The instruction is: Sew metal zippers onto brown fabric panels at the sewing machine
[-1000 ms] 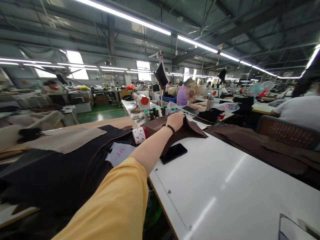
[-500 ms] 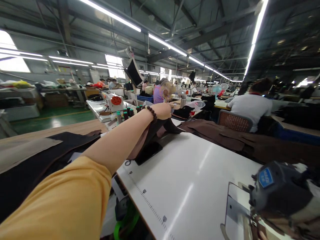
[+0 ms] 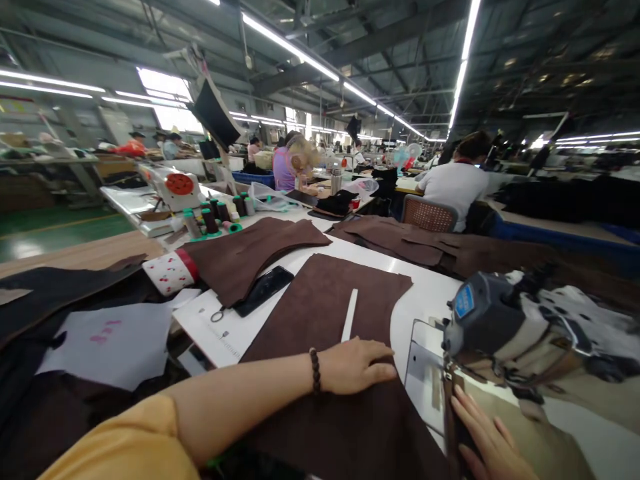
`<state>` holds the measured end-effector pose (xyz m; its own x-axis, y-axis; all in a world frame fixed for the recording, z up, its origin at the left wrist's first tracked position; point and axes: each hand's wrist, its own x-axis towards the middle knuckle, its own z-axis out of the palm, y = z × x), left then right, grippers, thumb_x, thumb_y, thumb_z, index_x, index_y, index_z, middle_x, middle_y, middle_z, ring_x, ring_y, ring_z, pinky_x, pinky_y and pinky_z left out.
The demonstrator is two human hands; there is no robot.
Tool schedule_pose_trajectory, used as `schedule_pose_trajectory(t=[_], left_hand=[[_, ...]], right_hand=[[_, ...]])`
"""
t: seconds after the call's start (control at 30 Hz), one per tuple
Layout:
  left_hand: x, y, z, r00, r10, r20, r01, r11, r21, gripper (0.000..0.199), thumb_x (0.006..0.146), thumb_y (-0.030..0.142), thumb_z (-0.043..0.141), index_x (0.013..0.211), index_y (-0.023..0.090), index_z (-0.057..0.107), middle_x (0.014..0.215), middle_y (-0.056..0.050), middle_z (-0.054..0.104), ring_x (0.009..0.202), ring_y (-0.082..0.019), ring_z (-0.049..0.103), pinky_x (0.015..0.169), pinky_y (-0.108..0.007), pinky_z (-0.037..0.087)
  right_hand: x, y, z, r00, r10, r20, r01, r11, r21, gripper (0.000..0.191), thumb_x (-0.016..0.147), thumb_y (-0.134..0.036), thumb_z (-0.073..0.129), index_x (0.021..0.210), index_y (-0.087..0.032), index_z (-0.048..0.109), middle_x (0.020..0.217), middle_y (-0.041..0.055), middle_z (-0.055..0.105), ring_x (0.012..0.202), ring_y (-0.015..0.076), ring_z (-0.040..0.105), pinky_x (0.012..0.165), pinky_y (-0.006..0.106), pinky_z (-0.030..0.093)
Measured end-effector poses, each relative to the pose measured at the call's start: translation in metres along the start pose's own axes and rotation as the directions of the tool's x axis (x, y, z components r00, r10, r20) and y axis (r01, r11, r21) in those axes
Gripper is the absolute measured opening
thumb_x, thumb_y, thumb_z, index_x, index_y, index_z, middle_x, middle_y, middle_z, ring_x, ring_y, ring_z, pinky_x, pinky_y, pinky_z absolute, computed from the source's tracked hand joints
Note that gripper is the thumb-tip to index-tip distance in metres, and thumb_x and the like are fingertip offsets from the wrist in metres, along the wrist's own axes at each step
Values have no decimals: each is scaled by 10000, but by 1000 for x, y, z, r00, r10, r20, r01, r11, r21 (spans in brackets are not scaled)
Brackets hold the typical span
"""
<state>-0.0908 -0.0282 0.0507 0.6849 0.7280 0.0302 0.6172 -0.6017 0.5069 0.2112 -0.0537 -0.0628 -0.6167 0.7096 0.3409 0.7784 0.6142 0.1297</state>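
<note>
Both grips open: left hand (image 3: 356, 367) and right hand (image 3: 487, 433) flatten a forward-running brown panel (image 3: 320, 313).

This is a garment factory: a vast, strip-lit hall where a sewing machine (image 3: 493, 313), thread cones (image 3: 213, 217) and cut brown fabric (image 3: 320, 307) sit on white tables (image 3: 425, 307), with seated workers (image 3: 453, 187) in rows.

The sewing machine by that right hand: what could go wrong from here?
The right hand lies very close to the needle end of the sewing machine, so fingers might get caught if it runs. The brown fabric panel under the left hand could shift, possibly leaving a crooked seam.
</note>
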Motion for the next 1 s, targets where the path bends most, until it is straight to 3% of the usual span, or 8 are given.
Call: schedule_pose_trajectory(t=[0.1,0.2,0.27,0.47,0.6,0.77,1.0], left_hand=[[-3,-6,28,985,166,43,-170,977,127,725,792,613,467,1322,131,348,1398,-199,235,1295,-362,176,1040,-549,128],[1,-6,32,916,353,189,-380,916,129,793,746,636,514,1350,168,300,1423,-183,166,1305,-359,137,1048,-550,86],[5,-4,29,878,403,259,-442,891,110,781,769,618,497,1357,152,279,1421,-177,181,1307,-337,159,1053,-542,86],[-17,14,29,886,335,320,-383,918,101,882,753,633,502,1381,100,186,1419,-202,126,1312,-336,130,1044,-563,85],[-31,22,38,890,293,350,-350,930,111,720,823,515,497,1376,149,219,1424,-162,152,1310,-314,151,1046,-553,132],[-23,28,34,913,215,347,-265,959,102,455,895,252,429,1335,205,327,1420,-89,227,1310,-250,196,1063,-510,155],[1,42,14,944,151,295,-121,986,-115,416,946,295,276,1353,207,281,1419,-39,255,1310,-173,214,1084,-422,187]], right_hand=[[7,-14,-15,997,83,4,-83,995,62,436,870,-257,311,1258,-107,441,1307,120,420,1179,245,440,877,455,475],[14,-22,-29,978,184,100,-197,971,136,443,881,-244,287,1295,-125,391,1350,106,369,1248,222,354,967,486,392],[17,-26,-37,959,223,175,-254,950,181,447,883,-236,290,1310,-128,367,1375,98,333,1279,206,300,1010,485,341],[23,-29,-53,921,276,275,-347,901,260,459,863,-186,312,1318,-138,350,1404,80,287,1308,180,239,1063,464,258],[25,-30,-58,917,275,288,-357,889,287,456,867,-197,311,1316,-130,350,1410,78,277,1313,178,224,1073,455,237],[25,-29,-58,918,287,276,-367,876,312,454,858,-183,336,1309,-140,364,1397,94,302,1306,184,243,1064,465,248],[25,-29,-60,908,270,319,-365,886,287,474,858,-167,314,1329,-131,332,1418,81,255,1320,174,203,1077,451,221]])
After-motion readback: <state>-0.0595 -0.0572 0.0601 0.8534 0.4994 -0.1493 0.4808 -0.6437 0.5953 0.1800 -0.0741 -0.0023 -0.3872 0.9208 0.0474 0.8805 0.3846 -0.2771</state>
